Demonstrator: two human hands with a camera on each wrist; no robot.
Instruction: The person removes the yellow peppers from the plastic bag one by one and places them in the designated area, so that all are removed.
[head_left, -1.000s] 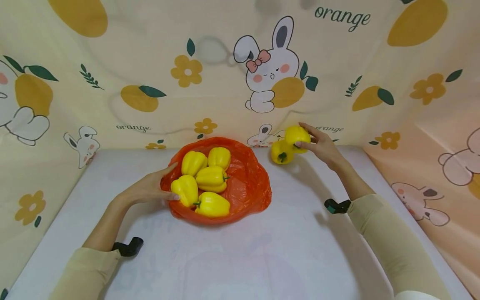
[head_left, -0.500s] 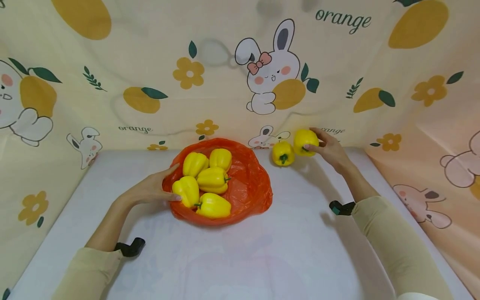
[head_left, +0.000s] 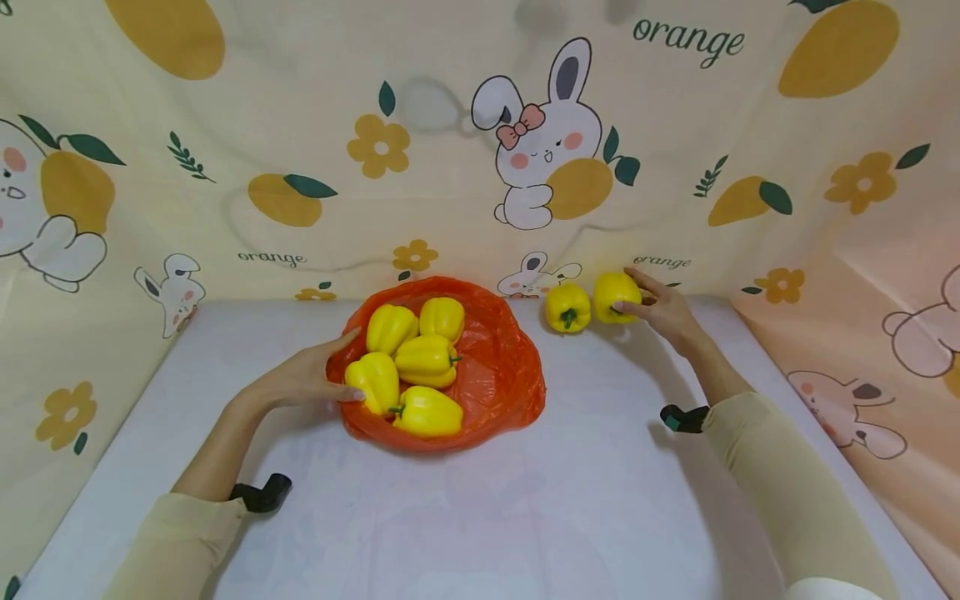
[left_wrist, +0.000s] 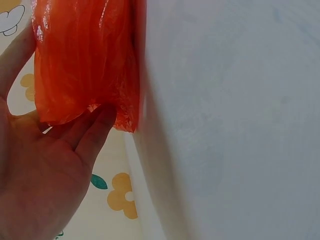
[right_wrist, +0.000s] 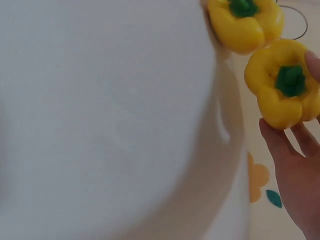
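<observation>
Has lowered the yellow pepper (head_left: 616, 292) clamped in the right hand's (head_left: 666, 313) fingers to just beside the loose pepper (head_left: 567, 307) left of them, seemingly almost placed. Holds the red bag (head_left: 525, 367) in the left hand's (head_left: 298, 377) fingers.

White tabletop (head_left: 487, 517) fills the lower part of the head view; soft shadows lie across it. Cream printed backdrop (head_left: 435, 42) rises behind it and along the left and right sides, peach-toned at right. Pattern: white rabbit (head_left: 540, 171) with 1 upright ear, 1 folded ear and a pink bow (head_left: 521, 127), hugging a golden fruit (head_left: 579, 188); lettering "orange" (head_left: 688, 37) legible in 3 places; 2 dark green sprigs (head_left: 187, 157); golden flower (head_left: 378, 147) left of the rabbit. Faint grey shadows on the backdrop, upper centre. Left wrist view: green leaf (left_wrist: 99, 181) beside another flower.
</observation>
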